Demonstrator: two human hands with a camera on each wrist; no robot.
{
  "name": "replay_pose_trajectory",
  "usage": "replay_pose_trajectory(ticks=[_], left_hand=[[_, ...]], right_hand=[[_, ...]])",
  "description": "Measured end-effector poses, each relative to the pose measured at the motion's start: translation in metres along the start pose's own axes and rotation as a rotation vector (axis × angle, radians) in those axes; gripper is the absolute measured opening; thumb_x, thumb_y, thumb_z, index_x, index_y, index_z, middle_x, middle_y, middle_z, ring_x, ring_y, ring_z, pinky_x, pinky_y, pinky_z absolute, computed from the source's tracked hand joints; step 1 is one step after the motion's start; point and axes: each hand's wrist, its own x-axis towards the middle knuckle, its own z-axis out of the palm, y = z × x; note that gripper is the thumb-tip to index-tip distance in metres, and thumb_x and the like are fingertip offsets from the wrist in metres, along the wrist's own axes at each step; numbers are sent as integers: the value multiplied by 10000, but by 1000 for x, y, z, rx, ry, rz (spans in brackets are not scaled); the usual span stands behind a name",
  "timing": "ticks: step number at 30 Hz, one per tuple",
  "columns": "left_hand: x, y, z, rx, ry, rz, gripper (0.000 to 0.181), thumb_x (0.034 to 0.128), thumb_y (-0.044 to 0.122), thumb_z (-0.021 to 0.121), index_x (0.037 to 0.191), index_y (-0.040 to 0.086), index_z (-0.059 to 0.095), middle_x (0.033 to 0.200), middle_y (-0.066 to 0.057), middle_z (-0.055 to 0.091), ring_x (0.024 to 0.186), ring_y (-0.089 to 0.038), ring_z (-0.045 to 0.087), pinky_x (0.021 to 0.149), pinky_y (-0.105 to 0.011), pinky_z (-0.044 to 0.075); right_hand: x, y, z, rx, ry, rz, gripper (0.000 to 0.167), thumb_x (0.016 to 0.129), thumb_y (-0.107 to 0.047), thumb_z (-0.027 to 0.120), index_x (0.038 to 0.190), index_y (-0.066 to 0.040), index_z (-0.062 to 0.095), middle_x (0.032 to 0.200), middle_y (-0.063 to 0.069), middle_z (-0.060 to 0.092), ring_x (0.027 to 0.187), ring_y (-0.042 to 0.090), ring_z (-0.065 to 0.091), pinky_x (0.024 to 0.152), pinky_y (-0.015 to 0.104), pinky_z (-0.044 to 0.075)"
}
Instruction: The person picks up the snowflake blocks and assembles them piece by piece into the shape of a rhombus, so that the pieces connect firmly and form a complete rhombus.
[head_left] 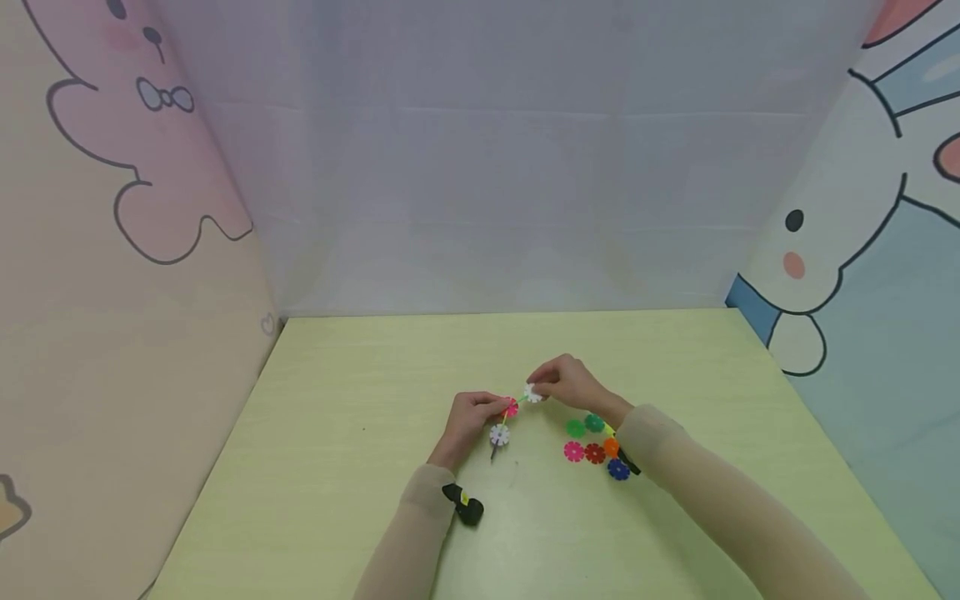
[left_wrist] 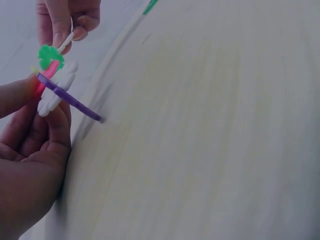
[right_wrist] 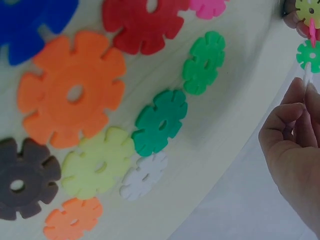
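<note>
Over the middle of the table, my left hand [head_left: 467, 422] pinches a pink snowflake disc [head_left: 513, 407] in a small chain of slotted plastic discs. A white disc [head_left: 499, 435] hangs at the chain's lower part, and a purple disc [left_wrist: 75, 102] sticks out beside it in the left wrist view. Beyond the pink one is a green disc [left_wrist: 50, 56], seen nearly edge-on from the head. My right hand [head_left: 572, 383] pinches another white disc [head_left: 532, 392] by thumb and fingers, its edge at the green disc. Whether their slots are fully joined I cannot tell.
Loose discs lie on the table near my right forearm: green [head_left: 575, 428], pink [head_left: 573, 452], red [head_left: 594, 453], blue [head_left: 618, 470] and others. In the right wrist view, orange [right_wrist: 72, 90], black [right_wrist: 20, 179] and pale yellow discs [right_wrist: 97, 162] lie close together.
</note>
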Motion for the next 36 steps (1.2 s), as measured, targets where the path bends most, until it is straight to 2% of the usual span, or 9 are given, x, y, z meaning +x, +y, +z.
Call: replay_pose_trajectory(ticks=[9, 15, 20, 24, 29, 36], left_hand=[[1, -3, 0, 14, 30, 1, 221, 792, 231, 794, 846, 18, 764, 833, -68, 706, 741, -131, 612, 645, -242, 482], [2, -2, 1, -17, 41, -6, 242, 795, 208, 793, 857, -22, 753, 813, -89, 701, 694, -142, 610, 629, -244, 486], [1, 0, 0, 38, 41, -7, 236, 792, 240, 795, 846, 12, 762, 824, -62, 702, 736, -126, 592, 643, -246, 470], [0, 0, -2, 69, 25, 1, 230, 789, 277, 794, 821, 51, 766, 832, -42, 697, 783, -136, 573, 673, -262, 454], [1, -1, -3, 46, -5, 23, 232, 791, 288, 791, 810, 59, 756, 814, -51, 678, 759, -151, 540, 659, -281, 442], [2, -1, -3, 40, -51, 17, 209, 806, 268, 781, 842, 66, 742, 819, -50, 675, 710, -143, 563, 656, -276, 466]], right_hand=[[1, 5, 2, 44, 1, 13, 164, 909, -72, 655, 1046, 0, 710, 917, 58, 706, 754, 185, 668, 733, 415, 526], [1, 5, 2, 77, -1, 11, 168, 908, -56, 651, 1049, 19, 703, 916, 78, 706, 754, 187, 670, 740, 447, 523], [1, 2, 3, 59, -4, 0, 175, 907, -52, 651, 1051, 35, 698, 917, 77, 704, 752, 192, 668, 723, 429, 527], [0, 2, 5, 56, -12, 5, 189, 914, -65, 648, 1067, 35, 695, 939, 77, 701, 767, 190, 665, 733, 418, 526], [1, 2, 6, 55, -29, -16, 202, 922, -72, 638, 1088, 32, 689, 969, 76, 697, 785, 180, 661, 752, 423, 523], [2, 2, 6, 18, -15, 0, 194, 928, -55, 623, 1093, 18, 694, 968, 45, 694, 783, 162, 643, 737, 385, 522]])
